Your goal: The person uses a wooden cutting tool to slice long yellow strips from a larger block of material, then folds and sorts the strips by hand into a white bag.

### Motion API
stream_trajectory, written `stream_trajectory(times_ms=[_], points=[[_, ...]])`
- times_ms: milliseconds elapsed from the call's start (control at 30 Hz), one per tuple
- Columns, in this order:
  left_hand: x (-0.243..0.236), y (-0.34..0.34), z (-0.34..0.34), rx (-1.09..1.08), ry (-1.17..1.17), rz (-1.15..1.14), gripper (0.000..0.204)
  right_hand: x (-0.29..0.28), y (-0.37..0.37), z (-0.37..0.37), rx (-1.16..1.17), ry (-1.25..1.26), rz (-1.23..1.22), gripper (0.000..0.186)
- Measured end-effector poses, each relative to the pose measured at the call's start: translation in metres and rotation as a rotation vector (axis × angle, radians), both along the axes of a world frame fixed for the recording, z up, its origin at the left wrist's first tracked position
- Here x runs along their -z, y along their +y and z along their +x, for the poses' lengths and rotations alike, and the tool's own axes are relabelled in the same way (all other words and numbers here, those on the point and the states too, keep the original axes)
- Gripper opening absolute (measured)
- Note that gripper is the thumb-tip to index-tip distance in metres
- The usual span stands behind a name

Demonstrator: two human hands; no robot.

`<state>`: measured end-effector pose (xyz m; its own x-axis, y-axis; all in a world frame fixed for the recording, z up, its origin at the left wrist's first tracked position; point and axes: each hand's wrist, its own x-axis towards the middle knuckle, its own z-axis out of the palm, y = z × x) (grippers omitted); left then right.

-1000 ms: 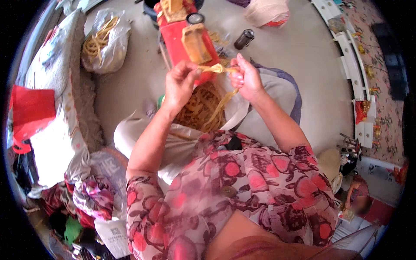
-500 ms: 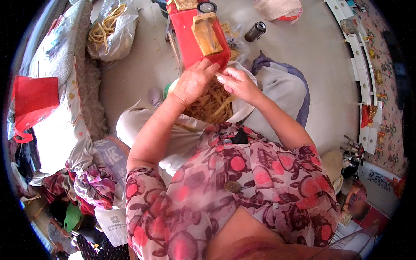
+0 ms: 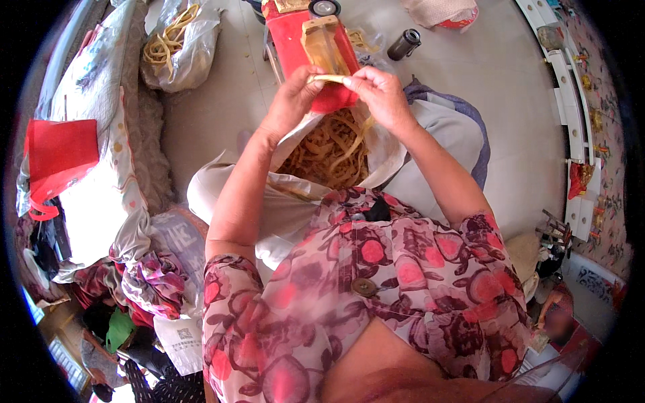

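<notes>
My left hand [image 3: 290, 101] and my right hand [image 3: 379, 94] are raised together in front of me. Between their fingertips they pinch a pale tan strip [image 3: 329, 79], held level. Just behind the strip stands a red stool-like stand [image 3: 295, 40] with a wooden block [image 3: 322, 40] on top. Below my hands an open white sack [image 3: 390, 161] holds a heap of tan strips [image 3: 332, 151]. One strip hangs from my right hand down toward the heap.
A clear plastic bag of more tan strips [image 3: 176, 41] lies on the floor at the upper left. A dark cylinder [image 3: 404, 44] lies beyond the stand. A red bag [image 3: 57, 158] and piled fabrics sit at my left. White shelving [image 3: 571, 101] runs along the right.
Both hands lifted off the heap in the sack and now stretch one strip between them in front of the red stand. The view has tilted a little.
</notes>
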<state>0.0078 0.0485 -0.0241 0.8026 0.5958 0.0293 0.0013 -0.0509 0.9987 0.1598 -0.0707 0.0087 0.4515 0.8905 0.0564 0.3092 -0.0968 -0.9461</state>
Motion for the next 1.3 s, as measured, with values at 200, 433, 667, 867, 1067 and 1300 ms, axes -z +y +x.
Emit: stream_trajectory(times_ms=[200, 433, 667, 867, 1067, 1300], points=[[-0.004, 0.008, 0.013, -0.061, -0.009, -0.174, 0.017, 0.008, 0.020, 0.016, 0.066, 0.055, 0.025, 0.021], [-0.002, 0.018, 0.028, -0.213, 0.083, 0.186, 0.016, -0.005, 0.036, 0.021, 0.075, 0.106, 0.003, 0.020], [-0.005, 0.021, 0.034, -0.248, 0.374, 0.387, 0.020, 0.044, 0.048, 0.036, 0.091, -0.190, -0.115, 0.027], [-0.019, -0.004, 0.014, -0.142, 0.353, 0.469, 0.023, 0.051, 0.020, 0.035, 0.198, -0.218, -0.244, 0.028], [-0.004, -0.035, 0.009, 0.051, 0.214, 0.367, 0.028, 0.016, -0.002, 0.001, 0.115, -0.378, 0.311, 0.017], [0.023, -0.053, 0.008, 0.144, -0.057, -0.963, 0.036, 0.005, -0.033, -0.035, -0.108, -0.373, 0.291, 0.015]])
